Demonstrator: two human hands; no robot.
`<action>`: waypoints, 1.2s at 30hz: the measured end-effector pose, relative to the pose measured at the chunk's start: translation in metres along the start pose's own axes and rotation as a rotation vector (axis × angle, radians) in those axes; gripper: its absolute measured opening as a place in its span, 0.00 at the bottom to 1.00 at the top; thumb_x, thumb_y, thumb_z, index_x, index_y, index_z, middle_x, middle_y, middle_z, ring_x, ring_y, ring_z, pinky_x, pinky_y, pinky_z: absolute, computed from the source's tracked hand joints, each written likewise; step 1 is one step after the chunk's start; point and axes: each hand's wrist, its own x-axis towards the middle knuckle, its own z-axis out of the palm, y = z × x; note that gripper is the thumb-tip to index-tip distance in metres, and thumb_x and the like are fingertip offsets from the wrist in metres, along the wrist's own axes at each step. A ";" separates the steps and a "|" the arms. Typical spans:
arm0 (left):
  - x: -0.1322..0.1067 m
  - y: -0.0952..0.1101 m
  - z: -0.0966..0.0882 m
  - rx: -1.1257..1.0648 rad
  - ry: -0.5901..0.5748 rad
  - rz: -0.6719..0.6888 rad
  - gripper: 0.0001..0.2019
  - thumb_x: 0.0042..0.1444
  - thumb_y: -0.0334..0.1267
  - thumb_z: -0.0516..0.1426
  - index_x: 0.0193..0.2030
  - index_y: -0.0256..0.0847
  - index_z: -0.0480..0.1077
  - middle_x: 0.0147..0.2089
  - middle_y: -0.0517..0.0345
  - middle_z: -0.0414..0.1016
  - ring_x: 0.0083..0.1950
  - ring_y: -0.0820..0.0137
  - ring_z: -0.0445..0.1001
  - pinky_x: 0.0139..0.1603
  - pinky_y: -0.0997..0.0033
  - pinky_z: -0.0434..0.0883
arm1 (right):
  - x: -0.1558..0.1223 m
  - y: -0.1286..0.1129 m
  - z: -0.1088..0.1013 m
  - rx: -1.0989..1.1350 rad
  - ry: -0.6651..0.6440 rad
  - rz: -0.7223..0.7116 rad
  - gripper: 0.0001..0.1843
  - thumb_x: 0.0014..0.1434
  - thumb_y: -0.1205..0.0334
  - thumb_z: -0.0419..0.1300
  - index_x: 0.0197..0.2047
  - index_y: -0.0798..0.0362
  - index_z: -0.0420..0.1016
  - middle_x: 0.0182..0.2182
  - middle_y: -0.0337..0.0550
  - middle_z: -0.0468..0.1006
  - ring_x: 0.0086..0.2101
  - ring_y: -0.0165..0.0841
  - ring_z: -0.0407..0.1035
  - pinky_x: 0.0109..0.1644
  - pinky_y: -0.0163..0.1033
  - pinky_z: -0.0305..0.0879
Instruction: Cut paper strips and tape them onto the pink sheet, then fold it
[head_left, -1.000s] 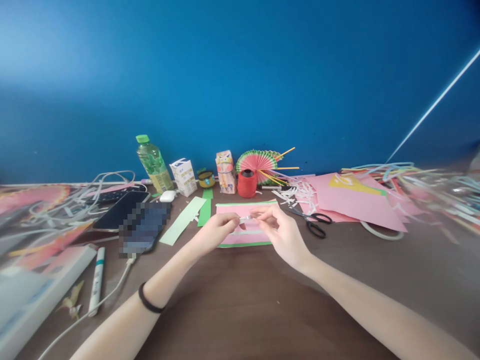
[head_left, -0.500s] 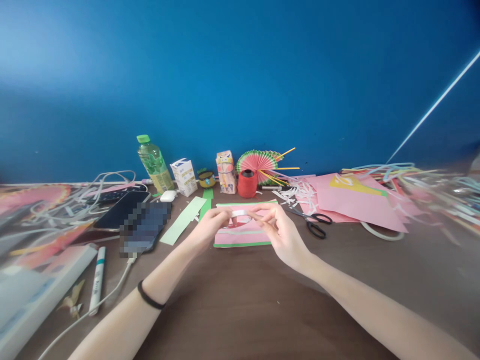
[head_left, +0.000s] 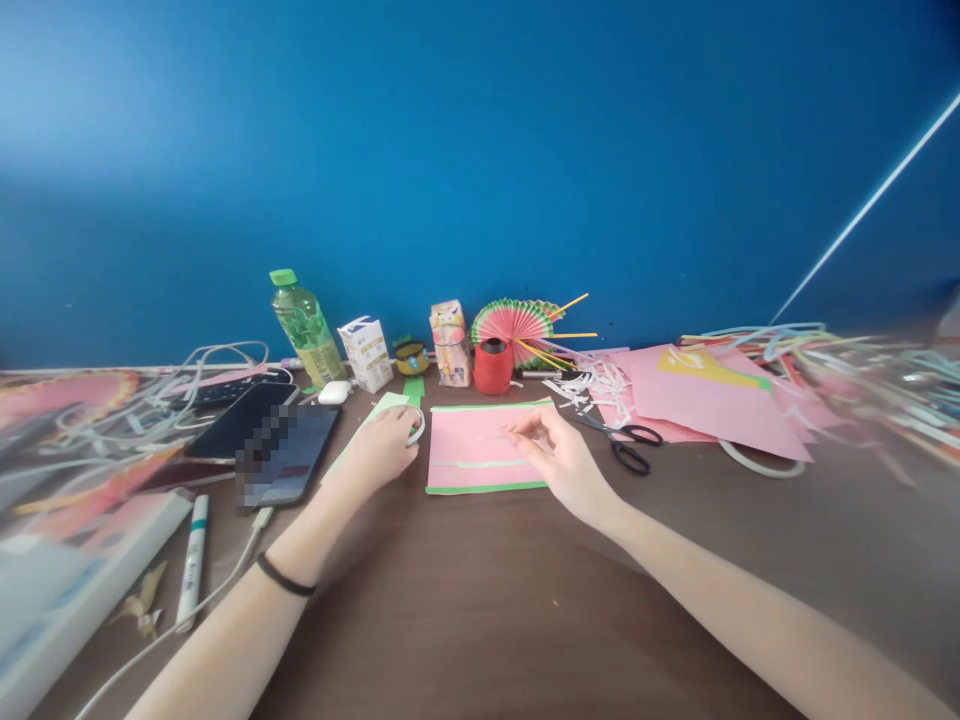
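Observation:
My left hand [head_left: 382,445] is closed round a white roll of tape [head_left: 418,425], whose rim shows past the fingers. It rests over a pale green paper strip [head_left: 349,452] lying on the table. My right hand [head_left: 555,455] pinches what looks like a small clear piece of tape [head_left: 501,433], only faintly visible. Under these fingertips lies a pink paper sheet [head_left: 457,430] with green strips along its top and bottom edges. A thin pale strip [head_left: 491,464] runs across its lower part.
Black-handled scissors [head_left: 634,450] lie right of the sheet, near white paper shreds [head_left: 615,385] and larger pink sheets [head_left: 712,400]. Behind stand a red spool [head_left: 493,368], a folded paper fan [head_left: 514,322], a carton [head_left: 367,355] and a green bottle [head_left: 304,330]. Phones [head_left: 300,455] and a marker [head_left: 193,560] lie left.
The hands have parted. My left hand has moved left with the tape roll, away from the pink sheet. My right hand stays over the sheet, its fingers drawn closer together.

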 end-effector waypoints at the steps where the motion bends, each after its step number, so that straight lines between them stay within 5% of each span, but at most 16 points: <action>1: -0.001 0.003 0.000 0.027 0.034 -0.005 0.11 0.47 0.28 0.50 0.39 0.36 0.67 0.43 0.46 0.69 0.47 0.58 0.65 0.48 0.62 0.61 | 0.000 0.001 0.000 -0.001 0.005 0.012 0.09 0.57 0.58 0.57 0.32 0.54 0.65 0.32 0.42 0.71 0.36 0.32 0.67 0.42 0.37 0.64; 4: -0.002 0.015 -0.003 0.044 0.125 0.001 0.10 0.48 0.29 0.50 0.38 0.36 0.67 0.42 0.47 0.67 0.47 0.58 0.64 0.46 0.61 0.62 | 0.001 0.006 -0.002 0.000 0.012 0.044 0.09 0.55 0.58 0.58 0.31 0.55 0.65 0.31 0.41 0.71 0.34 0.31 0.67 0.40 0.36 0.63; 10: -0.001 0.031 0.001 -0.345 -0.168 0.090 0.03 0.47 0.32 0.53 0.29 0.37 0.66 0.33 0.55 0.68 0.36 0.69 0.66 0.36 0.71 0.61 | 0.004 0.009 -0.003 0.020 -0.013 0.092 0.10 0.53 0.57 0.59 0.31 0.55 0.65 0.30 0.41 0.70 0.32 0.31 0.66 0.37 0.36 0.62; 19: -0.002 0.030 0.009 -0.426 -0.262 -0.047 0.06 0.46 0.29 0.50 0.31 0.37 0.66 0.26 0.59 0.69 0.28 0.73 0.66 0.28 0.76 0.59 | 0.005 0.002 -0.003 0.024 -0.042 0.124 0.10 0.52 0.57 0.58 0.30 0.55 0.65 0.29 0.41 0.70 0.32 0.32 0.66 0.38 0.37 0.62; 36: -0.003 0.035 0.003 -0.408 -0.175 -0.053 0.03 0.45 0.28 0.53 0.29 0.36 0.65 0.33 0.54 0.65 0.33 0.70 0.65 0.34 0.71 0.62 | 0.005 0.004 -0.004 0.037 -0.072 0.142 0.09 0.51 0.58 0.58 0.30 0.55 0.64 0.28 0.42 0.71 0.33 0.34 0.67 0.38 0.39 0.60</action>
